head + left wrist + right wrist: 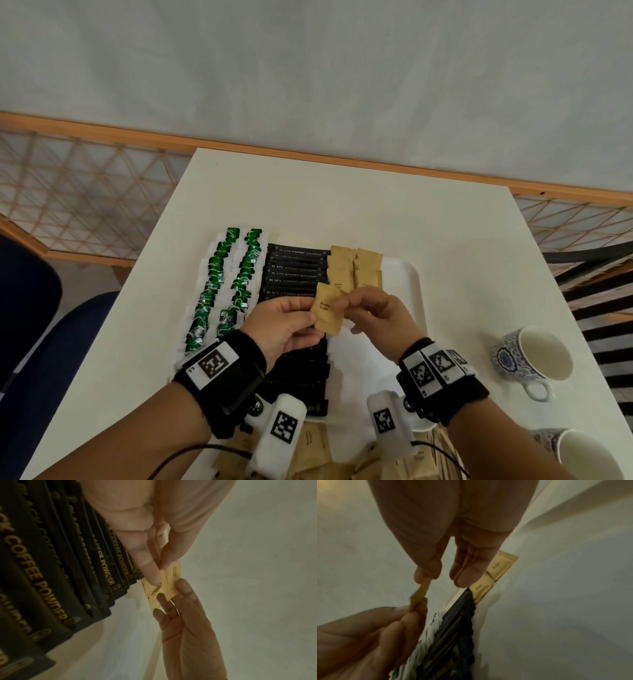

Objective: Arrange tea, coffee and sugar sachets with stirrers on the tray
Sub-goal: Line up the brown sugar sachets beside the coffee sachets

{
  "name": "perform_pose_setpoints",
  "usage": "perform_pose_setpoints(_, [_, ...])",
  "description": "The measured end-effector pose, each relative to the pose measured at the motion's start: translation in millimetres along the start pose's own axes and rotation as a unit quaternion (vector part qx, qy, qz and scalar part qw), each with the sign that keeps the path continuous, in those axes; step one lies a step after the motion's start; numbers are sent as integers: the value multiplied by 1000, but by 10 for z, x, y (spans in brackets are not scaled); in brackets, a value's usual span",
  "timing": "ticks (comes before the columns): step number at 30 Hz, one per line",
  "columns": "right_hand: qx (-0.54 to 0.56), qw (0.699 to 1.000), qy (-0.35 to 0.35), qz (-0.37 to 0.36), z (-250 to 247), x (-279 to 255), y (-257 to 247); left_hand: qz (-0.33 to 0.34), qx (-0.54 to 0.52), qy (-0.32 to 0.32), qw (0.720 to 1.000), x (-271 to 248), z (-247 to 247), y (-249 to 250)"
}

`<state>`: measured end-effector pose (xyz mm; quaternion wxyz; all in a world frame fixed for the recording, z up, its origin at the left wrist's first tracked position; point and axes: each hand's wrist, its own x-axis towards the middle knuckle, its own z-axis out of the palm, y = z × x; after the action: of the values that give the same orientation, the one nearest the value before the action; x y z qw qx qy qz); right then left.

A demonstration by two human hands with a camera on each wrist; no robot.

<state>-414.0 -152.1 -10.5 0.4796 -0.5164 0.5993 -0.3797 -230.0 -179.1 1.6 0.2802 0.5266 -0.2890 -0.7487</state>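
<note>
Above tray [407,291], centre: brown sugar sachet [327,313] held for placing.
Left hand [284,325] and right hand [376,315] each pinch one edge, likely aligning it with the 12 o'clock rows.

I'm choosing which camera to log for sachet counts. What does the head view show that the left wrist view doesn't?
Only the head view shows the two rows of green tea bags, the brown sugar sachets already laid on the white tray, and two patterned cups on the table.

Only the left wrist view makes the coffee sachets' lettering large enough to read easily.

Both show the left hand and right hand pinching one brown sugar sachet beside the black coffee sachets.
</note>
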Motion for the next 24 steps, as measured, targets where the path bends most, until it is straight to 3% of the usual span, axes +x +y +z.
perform_pose_setpoints(3, [66,997,-19,29,63,-1,-66,9,-2,13,1000,-2,4,-20])
perform_pose_setpoints(6, [79,995,29,47,73,93,-12,9,18,11,1000,-4,19,-33])
perform_pose_setpoints(10, [-9,988,112,102,-60,296,133,9,21,26,999,7,-11,-26])
perform_pose_setpoints(17, [-137,977,116,117,-27,499,273,4,26,31,999,26,-82,-39])
perform_pose_setpoints(24, [-195,966,114,124,-50,493,282,5,25,30,999,33,-85,-41])
